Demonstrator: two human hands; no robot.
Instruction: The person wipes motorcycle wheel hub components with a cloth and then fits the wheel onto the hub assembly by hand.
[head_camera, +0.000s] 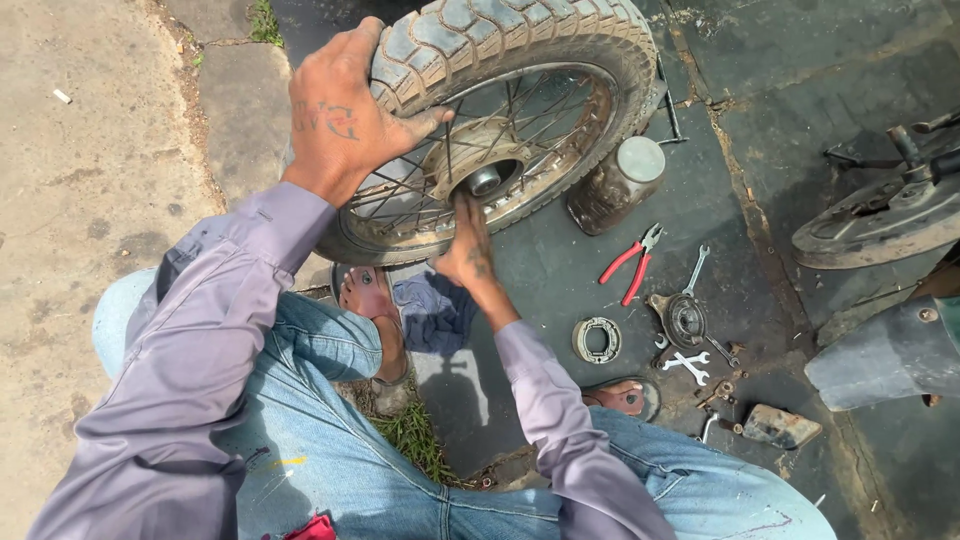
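A spoked motorcycle wheel with a knobby tyre stands tilted on the dark ground in front of me. My left hand grips the tyre's near-left edge, thumb hooked through the spokes. My right hand reaches up to the rusty hub, fingers pressed at the hub's lower rim beside the shiny axle bore. Whether those fingers hold anything is hidden.
A greasy jar with a pale lid stands right of the wheel. Red-handled pliers, spanners, a brake shoe ring and a brake plate lie on the ground. Motorcycle parts sit far right. A blue rag lies by my foot.
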